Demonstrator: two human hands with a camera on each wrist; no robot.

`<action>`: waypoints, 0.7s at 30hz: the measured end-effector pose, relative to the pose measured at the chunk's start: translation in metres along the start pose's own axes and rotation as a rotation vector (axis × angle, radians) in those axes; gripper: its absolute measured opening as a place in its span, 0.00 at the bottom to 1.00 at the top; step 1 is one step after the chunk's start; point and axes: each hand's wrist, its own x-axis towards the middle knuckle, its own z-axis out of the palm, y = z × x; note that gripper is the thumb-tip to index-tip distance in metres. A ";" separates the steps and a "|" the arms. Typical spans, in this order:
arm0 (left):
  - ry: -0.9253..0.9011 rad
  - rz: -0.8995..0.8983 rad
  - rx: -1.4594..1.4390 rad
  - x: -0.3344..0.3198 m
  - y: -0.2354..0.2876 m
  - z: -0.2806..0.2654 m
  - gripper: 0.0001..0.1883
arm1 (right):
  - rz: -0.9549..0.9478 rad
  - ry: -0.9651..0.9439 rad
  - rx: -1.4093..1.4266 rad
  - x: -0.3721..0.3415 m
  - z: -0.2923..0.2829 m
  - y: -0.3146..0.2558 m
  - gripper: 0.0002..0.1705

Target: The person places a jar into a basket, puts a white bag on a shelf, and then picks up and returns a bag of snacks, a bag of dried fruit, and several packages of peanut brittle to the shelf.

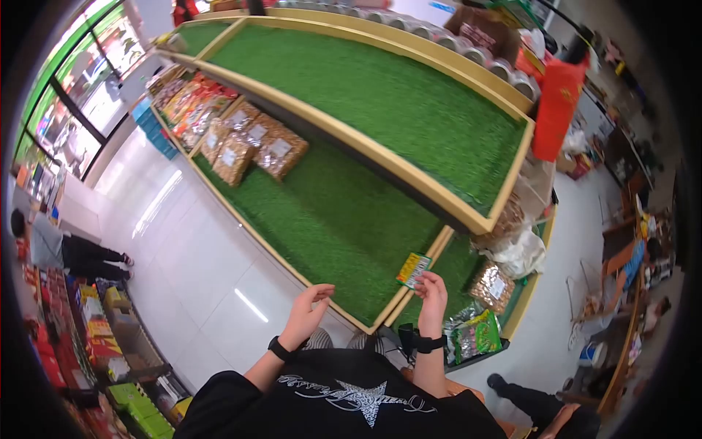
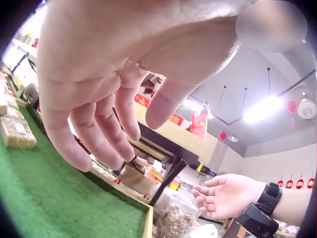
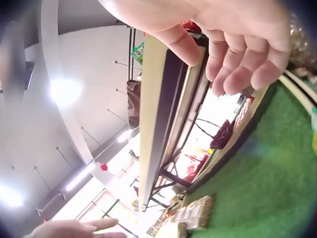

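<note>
- While both hands are held out at the near end of the green lower shelf (image 1: pixel 333 212), nothing is gripped by either one.
- The left hand (image 1: pixel 306 316) is held by the shelf's front edge, with its fingers loose and a little bent, and no thing is seen in it.
- The right hand (image 1: pixel 433 294) is held near the wooden divider (image 1: pixel 392 308); its bare palm is shown in the left wrist view, its fingers loosely bent.
- A small yellow-and-green card (image 1: pixel 414 269) is set in the near corner of the shelf, beside the divider. In the right wrist view, it is seen apart from the hand.
- Clear packs of brown food (image 1: pixel 278 148) with white labels are laid close together farther along that shelf, next to a part filled with red packets (image 1: pixel 201 102).
- Past the divider, a lone clear pack (image 1: pixel 491 287) is placed near a shiny green bag (image 1: pixel 479 335).
- A pause in sorting the shelf seems to be shown, as no pack is being lifted or put down.
- For the card, a short reach and a pinch would be called for; for a pack, a hold from both sides may be needed.
</note>
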 end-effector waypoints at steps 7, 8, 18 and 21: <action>0.289 -0.041 -0.061 -0.063 -0.038 -0.143 0.13 | 0.028 -0.217 0.010 -0.057 0.123 0.037 0.10; 0.340 -0.048 -0.060 -0.071 -0.041 -0.161 0.13 | 0.057 -0.251 -0.007 -0.065 0.138 0.040 0.10; 0.681 -0.171 -0.113 -0.151 -0.083 -0.255 0.13 | 0.192 -0.513 -0.163 -0.092 0.256 0.077 0.10; 0.726 -0.231 -0.133 -0.152 -0.091 -0.266 0.13 | 0.211 -0.556 -0.168 -0.086 0.285 0.083 0.10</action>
